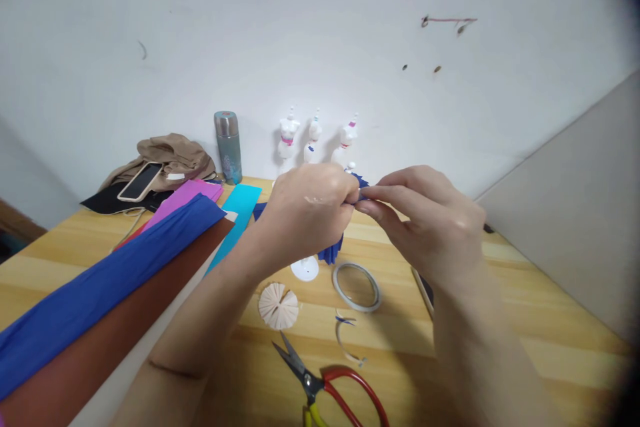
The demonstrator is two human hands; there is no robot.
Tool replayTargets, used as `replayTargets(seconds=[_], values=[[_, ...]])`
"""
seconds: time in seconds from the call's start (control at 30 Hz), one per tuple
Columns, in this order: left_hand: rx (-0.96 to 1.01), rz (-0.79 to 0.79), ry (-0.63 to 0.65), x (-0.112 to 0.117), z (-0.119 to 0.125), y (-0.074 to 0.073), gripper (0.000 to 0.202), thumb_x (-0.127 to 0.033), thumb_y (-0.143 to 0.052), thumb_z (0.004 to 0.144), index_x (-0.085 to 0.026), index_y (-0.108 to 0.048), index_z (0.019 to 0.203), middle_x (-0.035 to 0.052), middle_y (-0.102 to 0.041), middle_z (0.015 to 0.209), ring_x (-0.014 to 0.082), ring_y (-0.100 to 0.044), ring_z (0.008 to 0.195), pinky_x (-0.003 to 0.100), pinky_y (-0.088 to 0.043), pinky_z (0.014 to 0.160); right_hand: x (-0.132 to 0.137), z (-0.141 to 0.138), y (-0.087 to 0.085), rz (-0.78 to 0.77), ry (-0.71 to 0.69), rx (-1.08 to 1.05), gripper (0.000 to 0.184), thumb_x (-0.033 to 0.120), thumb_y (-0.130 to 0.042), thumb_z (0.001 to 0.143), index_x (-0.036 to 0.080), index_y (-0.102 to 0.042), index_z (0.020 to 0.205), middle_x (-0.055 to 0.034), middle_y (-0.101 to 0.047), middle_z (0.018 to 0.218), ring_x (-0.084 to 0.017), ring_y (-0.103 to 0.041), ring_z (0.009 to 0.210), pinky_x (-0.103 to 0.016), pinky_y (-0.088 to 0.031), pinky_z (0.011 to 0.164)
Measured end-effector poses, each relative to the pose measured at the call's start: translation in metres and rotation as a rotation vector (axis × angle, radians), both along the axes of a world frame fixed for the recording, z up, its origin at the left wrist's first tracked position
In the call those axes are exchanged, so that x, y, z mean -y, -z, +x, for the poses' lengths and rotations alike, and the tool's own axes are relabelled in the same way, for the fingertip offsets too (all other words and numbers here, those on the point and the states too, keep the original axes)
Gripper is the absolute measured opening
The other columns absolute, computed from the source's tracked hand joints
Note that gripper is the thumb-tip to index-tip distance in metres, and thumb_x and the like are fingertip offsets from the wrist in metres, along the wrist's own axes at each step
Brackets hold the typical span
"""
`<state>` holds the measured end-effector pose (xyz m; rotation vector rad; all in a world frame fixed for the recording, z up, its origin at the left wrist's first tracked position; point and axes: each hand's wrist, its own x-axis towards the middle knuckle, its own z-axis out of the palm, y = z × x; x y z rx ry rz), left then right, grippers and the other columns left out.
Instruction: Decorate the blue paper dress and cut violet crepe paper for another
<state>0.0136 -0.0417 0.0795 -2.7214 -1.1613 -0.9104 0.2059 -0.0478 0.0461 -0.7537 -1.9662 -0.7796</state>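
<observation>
My left hand is closed over a small white mannequin, mostly hidden behind it; the mannequin's round white base shows below. Thumb and forefinger press at blue pleated paper, which sticks out above and below the fist. From the right, my right hand pinches an edge of the same paper with its fingertips, close against the left fingers. What lies inside the left palm cannot be seen. Below the hands are a roll of tape and a cream pleated paper disc.
Scissors with red and yellow handles lie in front, near curled tape scraps. Long strips of blue paper and brown paper cover the left. Behind stand a thermos, several white mannequins and a phone on cloth.
</observation>
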Motion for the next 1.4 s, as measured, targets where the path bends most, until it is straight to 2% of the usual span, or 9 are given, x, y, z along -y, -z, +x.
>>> replayTargets(seconds=[0.4,0.63,0.87,1.03,1.2,1.4], values=[[-0.043,0.009,-0.095,0.002,0.008,0.001,0.019,-0.011,-0.052,0.082,-0.018,-0.069,0.075,0.0025,-0.067,0.077,0.0158,-0.059,0.070,0.028,-0.042,0.060,-0.002,-0.001,-0.002,-0.040,-0.052,-0.019,0.011,0.026,-0.069,0.095,0.023,-0.068,0.084,-0.0027,-0.067,0.078,-0.018,-0.060,0.070,-0.032,-0.045,0.061],[-0.030,0.006,-0.084,0.001,0.007,0.002,0.020,-0.013,-0.052,0.083,-0.019,-0.068,0.074,0.0026,-0.066,0.076,0.0161,-0.059,0.070,0.028,-0.041,0.059,-0.005,0.003,0.000,-0.131,-0.122,-0.045,0.005,0.028,-0.069,0.094,0.027,-0.071,0.090,-0.0028,-0.067,0.082,-0.019,-0.062,0.071,-0.034,-0.048,0.063],[-0.034,-0.021,-0.078,0.002,0.007,0.001,0.018,-0.010,-0.054,0.082,-0.018,-0.067,0.073,0.0034,-0.067,0.076,0.0165,-0.058,0.069,0.029,-0.040,0.059,-0.009,0.009,0.000,-0.160,-0.136,-0.056,0.006,0.037,-0.071,0.093,0.032,-0.073,0.092,-0.0029,-0.066,0.081,-0.022,-0.065,0.072,-0.036,-0.050,0.064],[0.006,0.022,-0.086,-0.002,0.003,0.003,0.019,-0.009,-0.052,0.083,-0.017,-0.065,0.071,0.0027,-0.064,0.073,0.0149,-0.055,0.067,0.028,-0.039,0.059,-0.006,0.009,-0.001,-0.170,-0.170,-0.046,0.007,0.034,-0.074,0.091,0.029,-0.071,0.096,-0.0039,-0.066,0.082,-0.020,-0.065,0.073,-0.034,-0.050,0.060],[0.032,-0.007,-0.056,-0.001,0.002,0.003,0.022,-0.010,-0.051,0.085,-0.018,-0.065,0.069,0.0016,-0.062,0.071,0.0144,-0.053,0.067,0.029,-0.039,0.061,0.001,0.003,0.003,-0.193,-0.175,-0.174,0.013,0.019,-0.069,0.092,0.030,-0.072,0.097,-0.0030,-0.066,0.084,-0.019,-0.065,0.072,-0.034,-0.050,0.059],[0.068,-0.011,-0.069,0.000,0.003,0.004,0.019,-0.014,-0.054,0.085,-0.017,-0.067,0.072,0.0026,-0.065,0.072,0.0149,-0.054,0.067,0.028,-0.039,0.062,0.005,-0.008,0.005,-0.240,-0.210,-0.215,0.015,0.020,-0.068,0.090,0.026,-0.071,0.104,-0.0024,-0.061,0.083,-0.018,-0.061,0.072,-0.033,-0.050,0.058]])
